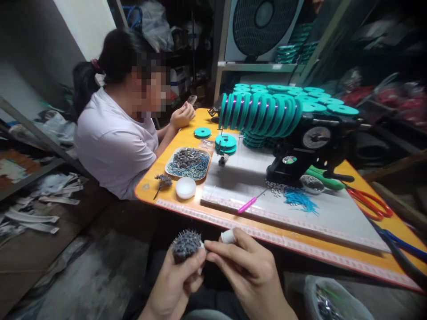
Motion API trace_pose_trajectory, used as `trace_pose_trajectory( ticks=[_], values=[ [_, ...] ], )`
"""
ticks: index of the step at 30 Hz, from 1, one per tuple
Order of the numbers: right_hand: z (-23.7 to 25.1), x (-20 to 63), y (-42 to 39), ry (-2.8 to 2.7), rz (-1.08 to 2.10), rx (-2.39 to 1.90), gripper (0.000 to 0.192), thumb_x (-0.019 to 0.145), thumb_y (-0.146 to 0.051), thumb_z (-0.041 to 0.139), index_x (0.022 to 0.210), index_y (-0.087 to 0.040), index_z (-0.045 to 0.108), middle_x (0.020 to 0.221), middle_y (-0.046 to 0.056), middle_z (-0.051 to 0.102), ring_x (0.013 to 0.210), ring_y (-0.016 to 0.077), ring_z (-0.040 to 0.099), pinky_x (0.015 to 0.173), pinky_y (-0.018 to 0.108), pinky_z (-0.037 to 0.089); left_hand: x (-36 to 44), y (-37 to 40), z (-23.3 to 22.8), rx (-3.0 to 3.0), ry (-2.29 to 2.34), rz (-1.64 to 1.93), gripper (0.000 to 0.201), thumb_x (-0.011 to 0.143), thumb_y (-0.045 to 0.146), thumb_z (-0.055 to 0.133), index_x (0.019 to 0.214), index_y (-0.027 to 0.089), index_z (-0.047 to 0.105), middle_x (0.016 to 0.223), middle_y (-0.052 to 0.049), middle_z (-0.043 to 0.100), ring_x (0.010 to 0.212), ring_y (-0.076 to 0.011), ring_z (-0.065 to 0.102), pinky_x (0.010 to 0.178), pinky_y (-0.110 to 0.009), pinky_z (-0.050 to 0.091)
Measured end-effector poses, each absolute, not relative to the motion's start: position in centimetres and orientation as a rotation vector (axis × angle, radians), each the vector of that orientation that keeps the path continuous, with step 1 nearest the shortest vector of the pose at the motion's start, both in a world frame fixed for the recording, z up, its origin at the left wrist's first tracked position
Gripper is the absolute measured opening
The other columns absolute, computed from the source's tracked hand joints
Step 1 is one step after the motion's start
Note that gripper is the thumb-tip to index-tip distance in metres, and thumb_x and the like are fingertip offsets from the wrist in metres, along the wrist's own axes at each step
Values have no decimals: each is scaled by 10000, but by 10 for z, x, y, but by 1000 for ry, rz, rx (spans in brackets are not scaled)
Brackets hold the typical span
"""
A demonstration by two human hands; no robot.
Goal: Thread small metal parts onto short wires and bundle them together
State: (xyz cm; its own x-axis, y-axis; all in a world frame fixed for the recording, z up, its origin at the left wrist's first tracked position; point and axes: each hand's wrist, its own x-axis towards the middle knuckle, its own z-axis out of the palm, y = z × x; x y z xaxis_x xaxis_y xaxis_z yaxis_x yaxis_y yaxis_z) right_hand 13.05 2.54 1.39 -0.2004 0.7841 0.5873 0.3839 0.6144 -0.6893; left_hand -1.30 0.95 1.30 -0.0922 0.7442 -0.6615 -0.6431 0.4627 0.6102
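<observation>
Below the orange counter's (187, 209) near edge, my left hand (175, 284) has its grip closed around a dark grey beaded cluster (185, 244), bristling with short spikes. My right hand (248, 271) pinches at the cluster's side, a white piece (228, 237) tucked behind its fingers. Open floor (100, 275) lies leftward; a co-worker (113, 133) sits beyond.

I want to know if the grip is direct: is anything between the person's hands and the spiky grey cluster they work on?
Nothing visible. The left hand holds the spiky grey cluster directly; the right hand pinches at its side, a white piece behind its fingers.
</observation>
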Motion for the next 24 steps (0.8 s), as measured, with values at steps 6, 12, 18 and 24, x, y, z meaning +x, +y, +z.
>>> trace_pose_trajectory(
  ticks=[6,12,18,24],
  values=[
    [12,131,22,-1893,345,-930,172,850,-56,640,961,-146,736,730,18,536,655,36,520,557,114,430,-23,9,13,347,1237,1112,604,390,446,984,768,131,635,585,27,561,508,-31,449,465,-133,306],
    [12,141,18,-1888,68,-985,93,828,-60,603,807,-150,612,647,8,517,623,58,484,556,154,416,-61,31,11,650,1361,1469,483,522,472,935,744,131,674,610,2,572,532,-61,442,454,-161,340],
    [26,143,16,-1878,135,-1036,143,828,-68,615,901,-187,645,739,21,555,666,57,537,609,131,485,-50,97,34,1661,1514,1100,239,891,347,639,987,139,706,907,-69,718,861,-171,664,784,-262,522],
    [20,144,23,-1867,50,-1046,116,816,-92,627,885,-185,635,744,9,558,625,31,555,576,101,479,-14,143,37,2040,1506,875,288,881,134,554,1138,127,685,1180,-122,684,1054,-227,653,981,-358,492]
  ],
)
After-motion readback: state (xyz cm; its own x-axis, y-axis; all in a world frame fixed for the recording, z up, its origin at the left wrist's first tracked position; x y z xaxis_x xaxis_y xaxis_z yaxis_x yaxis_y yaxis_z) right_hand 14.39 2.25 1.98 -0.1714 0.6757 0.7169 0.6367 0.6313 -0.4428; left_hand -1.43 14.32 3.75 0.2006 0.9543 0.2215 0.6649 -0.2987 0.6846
